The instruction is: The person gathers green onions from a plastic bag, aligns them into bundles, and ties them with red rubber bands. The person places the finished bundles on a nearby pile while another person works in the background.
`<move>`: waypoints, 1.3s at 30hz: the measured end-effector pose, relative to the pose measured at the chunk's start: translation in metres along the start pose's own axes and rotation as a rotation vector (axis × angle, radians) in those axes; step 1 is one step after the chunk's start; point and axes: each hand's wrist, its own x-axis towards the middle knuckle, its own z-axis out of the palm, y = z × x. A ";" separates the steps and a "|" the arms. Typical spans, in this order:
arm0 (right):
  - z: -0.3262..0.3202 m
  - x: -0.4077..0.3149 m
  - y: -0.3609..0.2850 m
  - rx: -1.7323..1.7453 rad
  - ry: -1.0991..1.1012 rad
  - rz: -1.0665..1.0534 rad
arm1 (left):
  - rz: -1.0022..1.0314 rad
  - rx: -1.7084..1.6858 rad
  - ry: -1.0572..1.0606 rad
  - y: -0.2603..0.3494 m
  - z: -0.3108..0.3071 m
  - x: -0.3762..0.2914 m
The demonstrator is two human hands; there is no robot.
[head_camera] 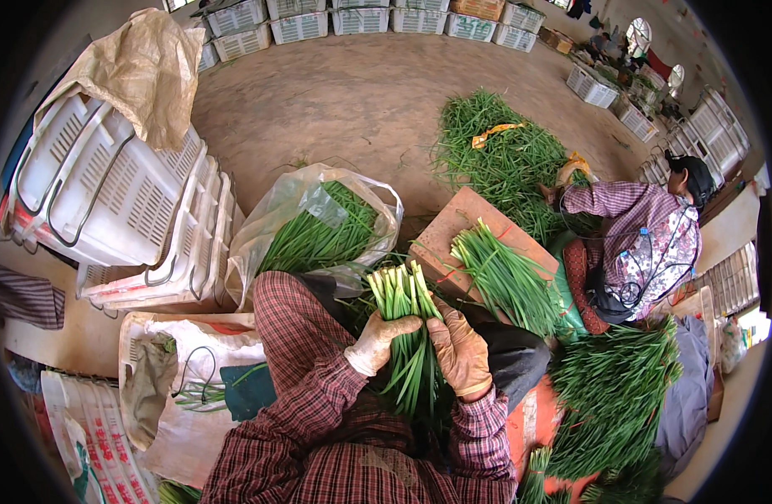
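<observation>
My left hand [378, 343], in a pale, stained glove, grips a bunch of green leafy stalks, likely garlic chives [406, 315], from the left. On the bunch's right side, my right hand [458, 346], in a browner glove, holds stalks near their pale cut ends, which point away from me. The leaves hang down toward my lap. Just beyond my right hand, another bundle of the greens [502, 274] lies on a reddish-brown block [449, 217], with thin red ties by it. An open clear plastic bag [254, 252] holding loose greens [323, 227] stands beyond my left knee.
A co-worker [638, 233] sits at the right beside a large heap of greens [499, 151]. Tied bundles [613, 390] are piled at my right. White plastic crates [121, 183] are stacked at the left, under a tan sack [134, 69]. More crates [361, 20] line the far wall.
</observation>
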 end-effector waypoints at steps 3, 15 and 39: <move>0.000 -0.002 -0.001 -0.076 -0.003 -0.030 | 0.006 -0.012 0.036 0.000 0.004 -0.001; -0.010 0.000 -0.010 -0.458 -0.070 -0.102 | 0.031 -0.072 0.013 0.000 0.017 -0.010; -0.020 -0.001 0.038 0.600 -0.511 0.473 | -0.008 -0.030 -0.251 0.022 0.016 -0.012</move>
